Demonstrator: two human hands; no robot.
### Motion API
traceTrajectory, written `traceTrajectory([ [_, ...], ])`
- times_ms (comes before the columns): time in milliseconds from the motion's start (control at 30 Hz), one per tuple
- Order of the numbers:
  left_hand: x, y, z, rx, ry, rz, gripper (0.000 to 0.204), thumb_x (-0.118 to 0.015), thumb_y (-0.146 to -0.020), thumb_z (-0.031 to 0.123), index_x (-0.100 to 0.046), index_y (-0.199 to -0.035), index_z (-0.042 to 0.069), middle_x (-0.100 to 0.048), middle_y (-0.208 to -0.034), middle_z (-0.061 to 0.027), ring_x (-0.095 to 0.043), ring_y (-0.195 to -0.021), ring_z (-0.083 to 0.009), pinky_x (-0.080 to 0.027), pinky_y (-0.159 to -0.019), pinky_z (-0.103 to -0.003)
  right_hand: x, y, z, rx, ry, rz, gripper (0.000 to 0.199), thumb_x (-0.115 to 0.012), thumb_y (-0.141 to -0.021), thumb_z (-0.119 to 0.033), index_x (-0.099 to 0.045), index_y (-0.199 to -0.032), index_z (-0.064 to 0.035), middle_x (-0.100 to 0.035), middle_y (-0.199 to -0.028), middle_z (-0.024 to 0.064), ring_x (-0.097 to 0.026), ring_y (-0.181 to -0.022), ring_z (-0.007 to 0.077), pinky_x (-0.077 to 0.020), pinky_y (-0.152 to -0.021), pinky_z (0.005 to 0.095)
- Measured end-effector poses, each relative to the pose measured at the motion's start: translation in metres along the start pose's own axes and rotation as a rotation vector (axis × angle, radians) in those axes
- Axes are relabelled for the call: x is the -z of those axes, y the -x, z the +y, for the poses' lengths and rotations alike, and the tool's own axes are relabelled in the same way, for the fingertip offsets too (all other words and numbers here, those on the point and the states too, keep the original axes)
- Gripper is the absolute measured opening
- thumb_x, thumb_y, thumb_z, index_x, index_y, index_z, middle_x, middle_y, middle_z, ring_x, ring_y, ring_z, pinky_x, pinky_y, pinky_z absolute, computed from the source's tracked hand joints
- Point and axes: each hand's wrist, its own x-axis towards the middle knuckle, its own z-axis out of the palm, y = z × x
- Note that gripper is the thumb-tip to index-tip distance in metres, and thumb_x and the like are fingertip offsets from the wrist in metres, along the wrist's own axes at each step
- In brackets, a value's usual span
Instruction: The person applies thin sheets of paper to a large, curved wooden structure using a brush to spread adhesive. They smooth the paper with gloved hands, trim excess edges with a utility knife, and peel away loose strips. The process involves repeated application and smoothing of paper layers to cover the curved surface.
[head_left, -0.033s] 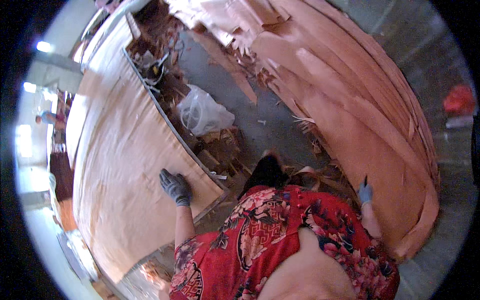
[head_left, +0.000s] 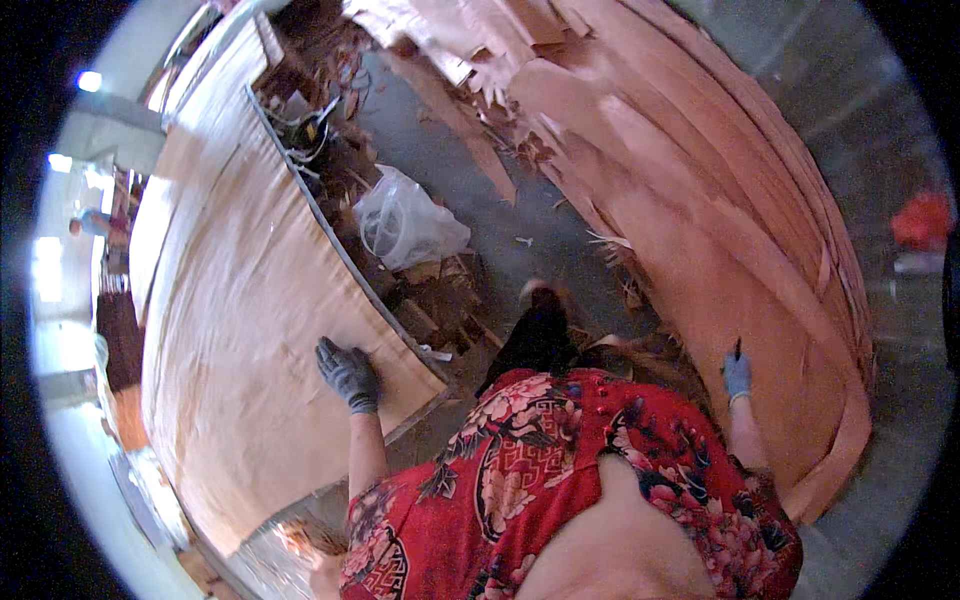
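Observation:
My left hand (head_left: 347, 376), in a grey glove, lies flat on a pale wood veneer sheet (head_left: 250, 330) near its right edge, fingers stretched out. On the other side, my right hand (head_left: 737, 376) wears a light blue glove and is closed on a small dark pointed tool (head_left: 738, 347). Its kind is too small to make out. Below and beside that hand is a stack of reddish-brown veneer sheets (head_left: 680, 240) with ragged, wavy edges. Whether the right hand touches the stack I cannot tell.
Between the two stacks, a clear plastic bag (head_left: 408, 222) sits among wood scraps (head_left: 435, 290) on the grey floor (head_left: 500, 230). Dark cables (head_left: 312, 130) lie beyond it. A red item (head_left: 920, 220) is at the far right. Another person (head_left: 92, 222) stands far left.
My right hand with the dark tool has risen a little and shifted slightly right in the picture. My left hand stays flat on the pale sheet.

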Motion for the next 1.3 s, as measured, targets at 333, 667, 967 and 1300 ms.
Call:
traceTrajectory([
  [333, 0.023, -0.02, 0.021, 0.162, 0.259, 0.075, 0.06, -0.047, -0.083, 0.024, -0.028, -0.131, -0.005, -0.028, -0.136, -0.0239, -0.029, -0.125, -0.0342, -0.019, -0.105, -0.043, -0.029, -0.119, -0.296, 0.409, 0.144, -0.408, 0.029, -0.049, -0.083, -0.025, -0.056, -0.093, 0.0009, -0.059, -0.068, 0.016, -0.058, -0.056, 0.0254, -0.0466, -0.053, 0.0386],
  [667, 0.014, -0.151, 0.083, 0.511, -0.061, 0.034, 0.063, -0.047, -0.086, 0.034, -0.03, -0.127, -0.011, -0.014, -0.139, -0.0296, -0.001, -0.131, -0.0413, -0.01, -0.106, -0.046, -0.129, -0.167, -0.582, 0.98, 0.654, -0.705, 0.032, -0.047, -0.082, -0.032, -0.052, -0.099, -0.0051, -0.06, -0.087, 0.0229, -0.057, -0.085, 0.0392, -0.0436, -0.073, 0.047],
  [967, -0.006, -0.17, 0.1, 0.713, 0.352, 0.068, 0.07, -0.039, -0.091, 0.034, -0.003, -0.136, -0.007, -0.027, -0.137, -0.019, -0.029, -0.125, -0.028, -0.022, -0.103, -0.038, -0.361, -0.232, -0.657, 0.954, 0.757, -0.964, 0.042, -0.048, -0.079, -0.028, -0.048, -0.116, -0.0087, -0.048, -0.115, 0.0248, -0.048, -0.104, 0.0411, -0.0392, -0.09, 0.0436],
  [1300, -0.054, -0.212, 0.106, 0.545, 0.006, -0.171, 0.07, -0.038, -0.091, 0.038, -0.007, -0.136, -0.004, -0.031, -0.134, -0.0192, -0.033, -0.123, -0.0288, -0.028, -0.1, -0.039, -0.6, -0.344, -0.618, 0.977, 0.547, -0.802, 0.026, -0.049, -0.078, -0.018, -0.058, -0.1, -0.0082, -0.054, -0.098, 0.0277, -0.049, -0.091, 0.0446, -0.0401, -0.083, 0.0453],
])
